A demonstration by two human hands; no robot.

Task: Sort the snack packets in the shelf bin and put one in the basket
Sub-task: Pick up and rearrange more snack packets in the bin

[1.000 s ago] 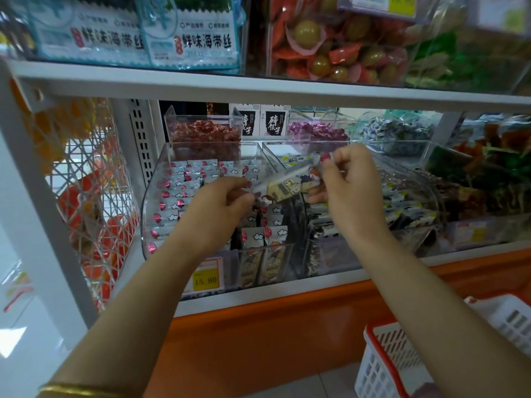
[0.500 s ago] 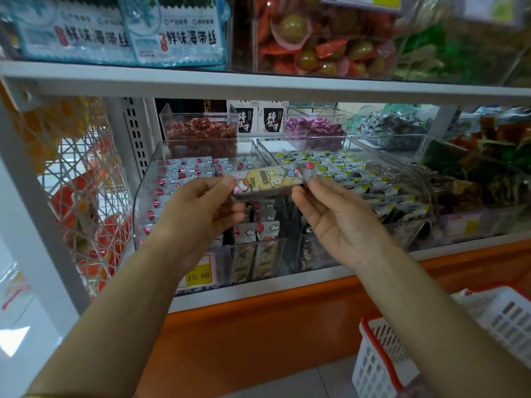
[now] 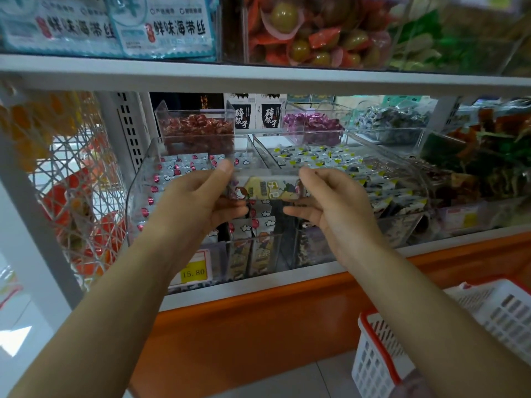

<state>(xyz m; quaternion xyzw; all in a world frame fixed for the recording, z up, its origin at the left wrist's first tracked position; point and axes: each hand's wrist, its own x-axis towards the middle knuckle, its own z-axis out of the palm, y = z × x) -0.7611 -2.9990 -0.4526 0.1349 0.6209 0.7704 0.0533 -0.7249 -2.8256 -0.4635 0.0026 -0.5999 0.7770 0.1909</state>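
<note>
Head view showed one snack packet [image 3: 267, 189] held level above the clear shelf bin [image 3: 139, 196] full of packets [image 3: 178, 168]. Left hand [image 3: 198, 202] and right hand [image 3: 333, 205], two in all, each had its grip pinched on one end. One white basket [image 3: 370, 363] stood low on the right.

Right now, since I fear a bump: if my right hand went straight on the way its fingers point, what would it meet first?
Probably the left hand: the right hand points leftward beneath the snack packet both hold, though depth is unclear.

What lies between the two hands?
Head view: a long clear plastic snack packet with yellow print, its ends pinched by the left hand and right hand.
</note>
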